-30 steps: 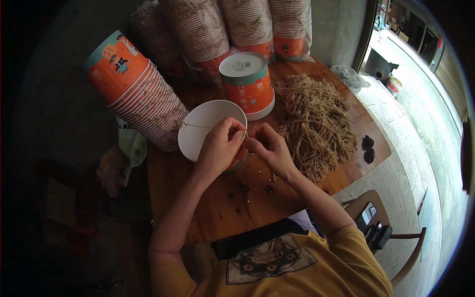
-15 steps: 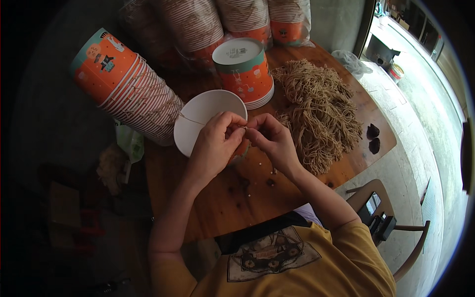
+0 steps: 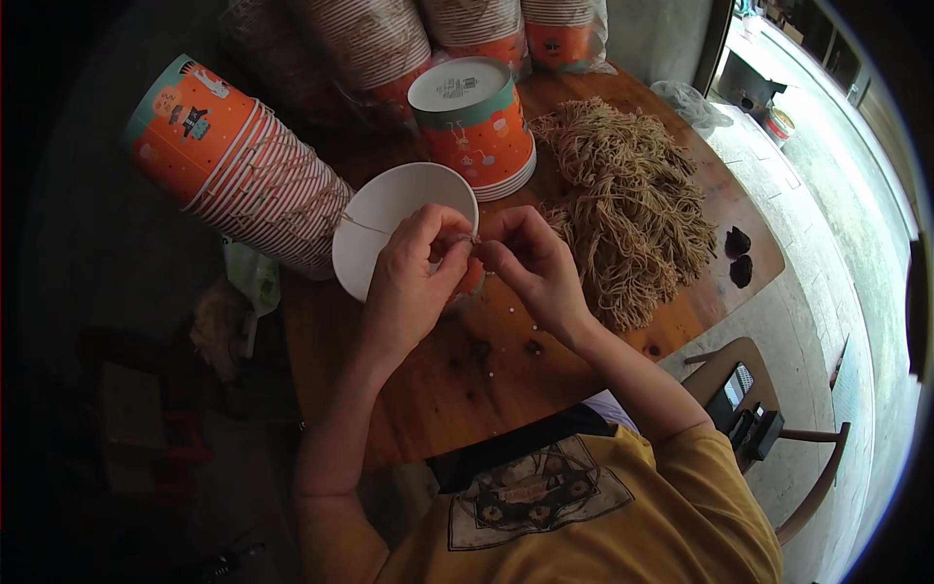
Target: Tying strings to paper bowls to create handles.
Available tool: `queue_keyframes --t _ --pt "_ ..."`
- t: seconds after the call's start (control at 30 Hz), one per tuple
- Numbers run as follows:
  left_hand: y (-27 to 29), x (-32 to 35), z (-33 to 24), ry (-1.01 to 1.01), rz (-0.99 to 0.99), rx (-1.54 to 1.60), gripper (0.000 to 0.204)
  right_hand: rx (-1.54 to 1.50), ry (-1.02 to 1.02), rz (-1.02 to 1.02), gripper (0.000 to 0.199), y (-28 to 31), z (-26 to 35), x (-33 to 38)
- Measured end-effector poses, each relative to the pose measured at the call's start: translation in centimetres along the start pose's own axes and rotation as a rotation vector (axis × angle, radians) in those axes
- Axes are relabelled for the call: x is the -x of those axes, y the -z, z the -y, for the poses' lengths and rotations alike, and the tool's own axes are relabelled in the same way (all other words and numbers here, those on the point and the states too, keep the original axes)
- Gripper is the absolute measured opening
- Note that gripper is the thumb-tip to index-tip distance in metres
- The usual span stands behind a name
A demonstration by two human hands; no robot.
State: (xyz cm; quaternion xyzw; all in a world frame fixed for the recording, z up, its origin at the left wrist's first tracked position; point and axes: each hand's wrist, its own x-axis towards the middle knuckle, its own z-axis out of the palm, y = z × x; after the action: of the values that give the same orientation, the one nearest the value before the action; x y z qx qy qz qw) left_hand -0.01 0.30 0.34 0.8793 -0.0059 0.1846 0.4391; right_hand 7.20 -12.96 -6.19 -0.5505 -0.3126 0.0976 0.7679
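Observation:
My left hand (image 3: pixel 407 277) and my right hand (image 3: pixel 538 273) meet over the rim of a paper bucket (image 3: pixel 404 193) with a white inside and an orange outer wall. Thumb and fingers of both are pinched together on a thin tan string (image 3: pixel 367 227). The string runs left across the bucket's mouth toward a leaning stack of orange paper buckets (image 3: pixel 229 146). A tiny knot or bead shows between the fingertips, too small to make out. To the right of my right hand lies a heap of tan strings (image 3: pixel 637 209).
Behind the bucket stands an upturned orange bucket stack (image 3: pixel 472 131). Plastic-wrapped bucket stacks (image 3: pixel 365 49) line the wooden table's (image 3: pixel 428 409) back. Two dark pieces (image 3: pixel 739 255) lie at the right edge, and several small white beads are scattered near me. A chair (image 3: pixel 749 375) holds a phone.
The view has shifted slightly, so things on the table sit a little higher in it. Both hands stay pinched together on the string with only slight finger movement.

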Motion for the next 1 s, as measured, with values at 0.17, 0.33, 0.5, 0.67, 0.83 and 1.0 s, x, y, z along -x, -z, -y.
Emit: queue_keyframes --t 0.17,0.33,0.5,0.67,0.83,1.0 --pt "0.3 0.0 -0.1 -0.086 0.012 -0.129 0.010 -0.034 0.005 0.007 0.016 -0.1 0.1 -0.1" --pt "0.4 0.1 0.4 -0.110 0.008 -0.138 0.010 -0.029 -0.013 0.012 0.015 -0.2 0.3 -0.1" --pt "0.3 0.1 0.1 0.004 0.024 -0.044 0.007 -0.177 -0.087 0.008 0.012 0.2 0.2 -0.1" --pt "0.1 0.1 0.6 0.007 0.013 -0.019 0.007 -0.191 -0.246 0.069 0.014 0.1 1.4 0.1" --pt "0.0 -0.1 0.3 -0.024 0.005 -0.067 0.007 -0.136 -0.235 0.073 0.013 0.3 0.9 0.1" --pt "0.0 0.0 0.4 -0.051 -0.005 -0.106 0.007 -0.013 -0.237 0.066 0.013 0.1 1.2 0.2"
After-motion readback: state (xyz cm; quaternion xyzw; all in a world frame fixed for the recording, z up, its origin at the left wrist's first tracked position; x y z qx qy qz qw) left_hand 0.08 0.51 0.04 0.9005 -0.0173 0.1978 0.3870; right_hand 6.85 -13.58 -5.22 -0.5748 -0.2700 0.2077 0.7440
